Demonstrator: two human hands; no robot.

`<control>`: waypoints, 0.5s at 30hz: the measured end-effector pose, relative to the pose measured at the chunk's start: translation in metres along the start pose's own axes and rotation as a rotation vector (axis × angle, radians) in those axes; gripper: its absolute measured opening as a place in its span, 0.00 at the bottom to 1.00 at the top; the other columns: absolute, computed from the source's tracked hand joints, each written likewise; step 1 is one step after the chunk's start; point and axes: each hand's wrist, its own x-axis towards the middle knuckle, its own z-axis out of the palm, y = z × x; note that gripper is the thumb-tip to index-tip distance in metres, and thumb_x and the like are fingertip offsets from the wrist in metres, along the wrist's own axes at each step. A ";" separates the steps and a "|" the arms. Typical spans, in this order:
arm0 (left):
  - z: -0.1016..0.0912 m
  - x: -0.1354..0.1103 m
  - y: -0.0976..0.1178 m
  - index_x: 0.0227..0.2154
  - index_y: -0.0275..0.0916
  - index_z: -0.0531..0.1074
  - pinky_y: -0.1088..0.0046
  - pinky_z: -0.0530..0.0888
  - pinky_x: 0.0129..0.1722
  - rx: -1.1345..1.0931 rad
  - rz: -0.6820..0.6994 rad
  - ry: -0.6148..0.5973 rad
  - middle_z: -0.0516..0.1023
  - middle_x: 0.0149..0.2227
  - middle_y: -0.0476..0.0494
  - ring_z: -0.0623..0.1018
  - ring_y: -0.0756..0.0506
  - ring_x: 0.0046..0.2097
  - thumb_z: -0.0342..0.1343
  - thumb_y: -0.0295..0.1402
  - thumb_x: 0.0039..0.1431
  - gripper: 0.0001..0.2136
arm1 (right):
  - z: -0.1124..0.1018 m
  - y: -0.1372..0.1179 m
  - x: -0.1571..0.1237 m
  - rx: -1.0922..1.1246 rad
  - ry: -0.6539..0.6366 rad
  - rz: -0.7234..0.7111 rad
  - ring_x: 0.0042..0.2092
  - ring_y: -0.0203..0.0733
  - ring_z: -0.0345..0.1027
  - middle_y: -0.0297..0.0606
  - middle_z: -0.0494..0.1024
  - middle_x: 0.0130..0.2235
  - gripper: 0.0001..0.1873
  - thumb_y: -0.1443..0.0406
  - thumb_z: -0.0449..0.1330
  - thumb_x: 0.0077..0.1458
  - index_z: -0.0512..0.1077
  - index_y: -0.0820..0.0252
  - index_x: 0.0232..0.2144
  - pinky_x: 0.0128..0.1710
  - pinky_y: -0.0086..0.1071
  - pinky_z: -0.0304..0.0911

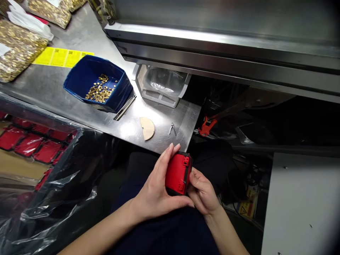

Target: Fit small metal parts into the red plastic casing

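Note:
Above my lap I hold a small red plastic part with black edges [176,173], its red face turned up. My left hand [159,187] is closed round it, thumb along the near edge and fingers along the far left side. My right hand [202,189] pinches its right edge, with the fingertips partly hidden behind it. Just beyond, on the metal table, lie a half-round wooden piece [148,129] and a small pair of metal nippers or dividers [172,129]; I cannot tell which.
A blue bin [122,88] with small brass pieces stands on the metal table [106,124], a slim metallic pen-like tool [124,107] beside it. Behind is a grey bin [159,97] with plastic bags. Bagged brass parts [21,46] lie far left. Red parts [47,151] fill a lined box at left.

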 end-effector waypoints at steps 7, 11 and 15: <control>-0.030 -0.007 -0.006 0.73 0.59 0.41 0.49 0.57 0.72 -0.136 -0.070 -0.005 0.44 0.77 0.42 0.50 0.30 0.75 0.76 0.38 0.50 0.57 | -0.007 -0.002 0.010 0.117 0.036 0.026 0.43 0.55 0.80 0.42 0.84 0.39 0.19 0.50 0.68 0.54 0.80 0.56 0.41 0.48 0.50 0.74; -0.044 -0.009 -0.020 0.70 0.53 0.57 0.50 0.58 0.72 -0.401 -0.198 0.038 0.55 0.74 0.40 0.54 0.29 0.74 0.76 0.48 0.47 0.49 | 0.003 -0.001 0.018 0.144 0.026 0.057 0.41 0.54 0.80 0.43 0.84 0.36 0.16 0.54 0.68 0.53 0.80 0.58 0.39 0.47 0.49 0.74; -0.042 -0.009 -0.028 0.67 0.46 0.62 0.50 0.67 0.66 -0.981 -0.397 0.163 0.64 0.70 0.33 0.64 0.30 0.70 0.58 0.60 0.61 0.37 | 0.025 -0.002 0.029 0.020 -0.085 0.123 0.40 0.50 0.79 0.44 0.83 0.38 0.19 0.51 0.67 0.56 0.79 0.60 0.41 0.45 0.44 0.73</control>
